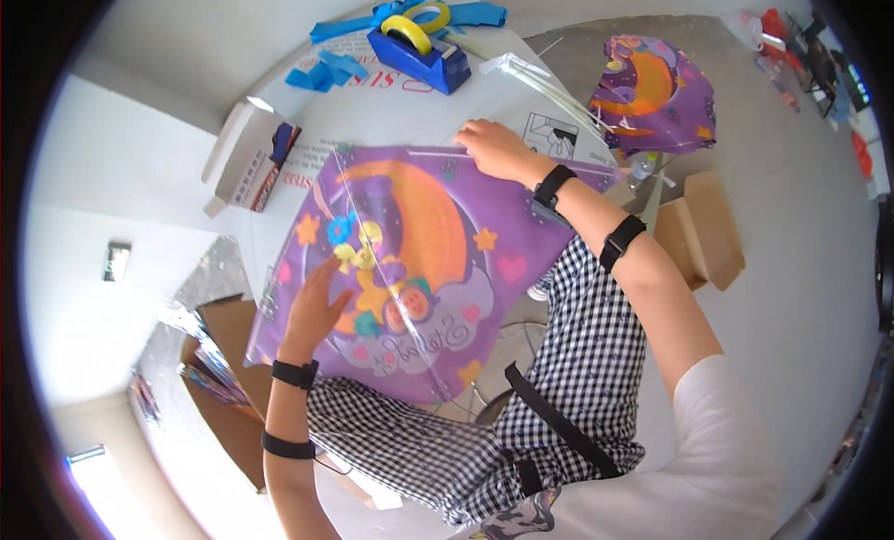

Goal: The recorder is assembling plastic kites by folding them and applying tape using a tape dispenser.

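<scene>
A purple kite printed with an orange crescent moon, stars and hearts is spread from the white table onto my lap. A thin pale rod runs down its middle, and a white strip lies along its far edge. My left hand rests on the left part of the kite, fingers stretched out and apart. At the far edge, my right hand is closed with its fingers curled around the kite's border; the fingertips are partly hidden.
Beyond the kite are a blue tape dispenser, blue strips and white sticks. A small open carton stands left. Another purple kite and a cardboard box are right; a filled box sits lower left.
</scene>
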{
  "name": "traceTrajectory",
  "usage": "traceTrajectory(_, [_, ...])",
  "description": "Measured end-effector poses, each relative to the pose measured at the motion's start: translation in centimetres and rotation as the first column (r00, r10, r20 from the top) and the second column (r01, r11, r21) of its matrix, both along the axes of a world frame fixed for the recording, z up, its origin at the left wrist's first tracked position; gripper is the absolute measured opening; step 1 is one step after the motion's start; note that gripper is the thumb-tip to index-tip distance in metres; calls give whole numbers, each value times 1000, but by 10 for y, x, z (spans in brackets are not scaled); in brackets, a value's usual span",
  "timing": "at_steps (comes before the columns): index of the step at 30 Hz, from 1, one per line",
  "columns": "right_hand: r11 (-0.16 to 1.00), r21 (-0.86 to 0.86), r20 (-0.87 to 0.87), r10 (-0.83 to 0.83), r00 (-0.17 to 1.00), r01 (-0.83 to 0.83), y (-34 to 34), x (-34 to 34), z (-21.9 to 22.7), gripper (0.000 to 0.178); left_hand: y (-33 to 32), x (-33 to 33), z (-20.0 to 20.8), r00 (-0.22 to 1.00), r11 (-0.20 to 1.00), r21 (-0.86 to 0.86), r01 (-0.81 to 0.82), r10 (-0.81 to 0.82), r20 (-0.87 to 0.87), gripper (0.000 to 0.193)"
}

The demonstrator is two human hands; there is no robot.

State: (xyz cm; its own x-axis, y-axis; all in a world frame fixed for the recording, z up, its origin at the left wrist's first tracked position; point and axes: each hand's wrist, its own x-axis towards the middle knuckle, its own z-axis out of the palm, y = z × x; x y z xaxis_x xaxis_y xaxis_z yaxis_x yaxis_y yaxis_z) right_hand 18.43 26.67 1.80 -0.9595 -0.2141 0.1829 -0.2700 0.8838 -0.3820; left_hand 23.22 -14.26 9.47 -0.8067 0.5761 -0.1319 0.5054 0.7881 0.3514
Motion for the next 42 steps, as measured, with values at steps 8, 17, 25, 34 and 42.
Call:
traceTrajectory(8, [934,-349,-183,-153,971,81,14,-40,-5,29,154,-70,39,975,975,-20,223,-223,0,37])
traceTrajectory(17, [755,-539,-53,-472,880,373,52,-146,35,30,240,-79,-27,973,838,-538,88,44,227,56])
traceTrajectory(25, [589,-640,245,-453,857,494,39,-171,55,32,196,-66,-51,921,994,-76,76,-41,387,54])
traceTrajectory(34, [444,-748,391,-307,868,494,29,-161,68,39,188,-66,-71,933,987,-147,71,-14,360,60])
traceTrajectory(42, [398,-824,282,-329,901,403,40,-143,27,28,192,-67,-72,939,979,-183,91,-23,343,61])
